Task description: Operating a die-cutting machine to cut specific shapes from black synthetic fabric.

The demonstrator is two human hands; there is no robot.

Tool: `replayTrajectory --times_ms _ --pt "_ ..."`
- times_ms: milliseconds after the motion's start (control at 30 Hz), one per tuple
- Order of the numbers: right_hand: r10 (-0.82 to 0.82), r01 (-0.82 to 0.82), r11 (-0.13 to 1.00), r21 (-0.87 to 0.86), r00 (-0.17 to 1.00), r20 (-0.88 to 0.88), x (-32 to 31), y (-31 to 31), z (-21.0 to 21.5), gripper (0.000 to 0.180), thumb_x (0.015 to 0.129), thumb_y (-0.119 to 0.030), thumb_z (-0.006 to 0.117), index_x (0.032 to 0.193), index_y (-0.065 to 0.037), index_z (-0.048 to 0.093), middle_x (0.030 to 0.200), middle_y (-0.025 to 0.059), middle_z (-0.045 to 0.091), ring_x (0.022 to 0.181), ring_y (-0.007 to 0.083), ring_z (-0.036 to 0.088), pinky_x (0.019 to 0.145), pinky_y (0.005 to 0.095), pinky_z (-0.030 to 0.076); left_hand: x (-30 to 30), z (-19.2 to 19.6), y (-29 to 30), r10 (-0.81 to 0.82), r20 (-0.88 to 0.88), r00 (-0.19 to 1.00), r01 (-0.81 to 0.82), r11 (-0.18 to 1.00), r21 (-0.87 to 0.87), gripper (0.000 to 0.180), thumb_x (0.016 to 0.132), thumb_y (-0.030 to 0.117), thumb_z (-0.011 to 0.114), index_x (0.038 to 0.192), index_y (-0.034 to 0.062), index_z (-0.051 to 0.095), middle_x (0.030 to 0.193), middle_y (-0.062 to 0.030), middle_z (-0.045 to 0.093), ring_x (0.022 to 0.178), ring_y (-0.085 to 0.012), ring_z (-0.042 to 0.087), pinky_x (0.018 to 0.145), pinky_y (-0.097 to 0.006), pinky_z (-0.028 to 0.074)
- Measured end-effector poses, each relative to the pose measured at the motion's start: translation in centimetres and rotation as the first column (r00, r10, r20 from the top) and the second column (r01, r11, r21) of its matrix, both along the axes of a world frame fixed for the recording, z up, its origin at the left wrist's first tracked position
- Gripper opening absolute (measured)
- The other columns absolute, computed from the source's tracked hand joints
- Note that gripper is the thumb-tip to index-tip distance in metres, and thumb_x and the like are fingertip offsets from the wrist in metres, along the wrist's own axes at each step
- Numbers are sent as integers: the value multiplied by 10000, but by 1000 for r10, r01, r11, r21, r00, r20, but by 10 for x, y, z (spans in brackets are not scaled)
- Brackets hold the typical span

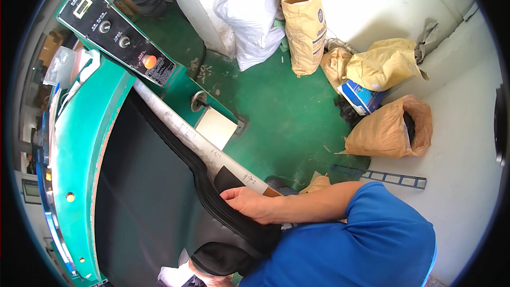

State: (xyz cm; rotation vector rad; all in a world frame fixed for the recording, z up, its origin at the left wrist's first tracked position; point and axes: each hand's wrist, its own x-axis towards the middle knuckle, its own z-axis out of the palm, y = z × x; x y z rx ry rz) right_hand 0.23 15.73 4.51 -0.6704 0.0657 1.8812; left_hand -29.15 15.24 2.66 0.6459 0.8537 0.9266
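Note:
A long bundle of layered black rubber-like sheet (204, 180) runs along the near side of a green machine (119, 82), its end folded over close to my body. My right hand (249, 203) is closed, thumb and fingers pinching the edge of the black layers. Low in the picture, my left hand (212, 279) is under the folded black end; its fingers are mostly hidden. Beside it lies something white and crumpled (175, 275), partly cut off. A smooth dark sheet (143, 180) covers the machine's bed to the left.
A control panel (119, 34) with knobs and an orange button tops the machine. A pale marked bar (186, 133) edges the bed, near a small handwheel (199, 101). White sacks (249, 21), a tall paper bag (305, 26) and an open brown bag (393, 127) stand along the wall.

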Motion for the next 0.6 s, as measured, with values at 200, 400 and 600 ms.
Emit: replayTrajectory --times_ms 200,400,600 --pt "-20 -1 995 -98 976 -217 -1 4 4 112 918 -165 603 989 -80 618 834 -2 646 712 98 603 613 243 495 12 -6 -3 -105 385 917 153 984 -96 508 923 375 489 1295 32 528 1292 -118 576 1172 -290 551 1022 -430 432" --pt "34 -50 997 57 964 263 -6 11 -3 191 926 -134 567 1093 -55 613 882 -10 622 784 73 563 673 236 463 6 -16 -1 135 42 990 -119 954 -273 548 885 404 565 1305 54 526 1298 -119 571 1168 -318 546 1032 -438 419" --pt "32 -86 988 128 925 379 -9 18 5 188 928 -109 556 1091 -30 605 895 -3 619 803 57 551 687 240 461 35 12 9 293 -104 950 -299 953 -47 485 872 378 586 1189 11 586 1168 -110 630 1059 -267 597 959 -397 462"
